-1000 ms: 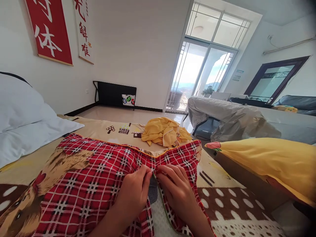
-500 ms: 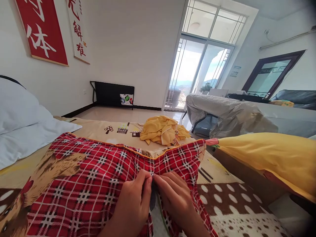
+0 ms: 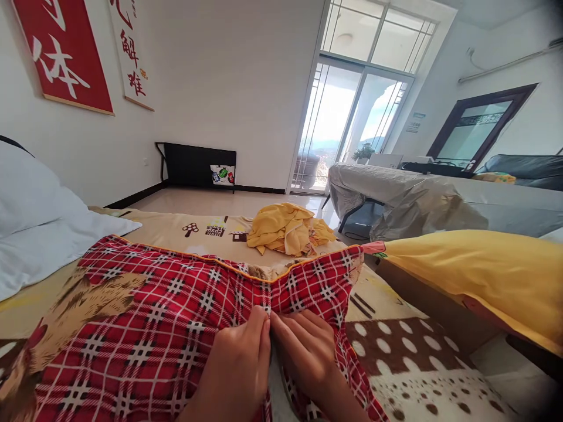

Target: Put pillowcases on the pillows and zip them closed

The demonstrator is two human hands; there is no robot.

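A red plaid pillowcase [image 3: 171,319] with orange piping and a brown furry animal print lies spread in front of me. My left hand [image 3: 240,354] is closed, thumb and fingers pinching its cloth near the middle. Right beside it, my right hand [image 3: 308,349] pinches the same spot, its fingers curled and pressed together. The fingertips of both hands meet there, and they hide the exact bit of edge between them. Below the hands a narrow pale gap shows between two sides of the plaid cloth.
Under the pillowcase is a patterned beige and brown blanket [image 3: 409,351]. A crumpled yellow cloth [image 3: 285,228] lies beyond. White pillows [image 3: 39,205] are at the left and a yellow pillow [image 3: 479,264] at the right. Plastic-covered furniture [image 3: 396,187] stands behind, near the glass door [image 3: 334,117].
Both hands keep their pinch on the pillowcase at nearly the same place. The whole view has shifted slightly, with the room's things a little further left and up.
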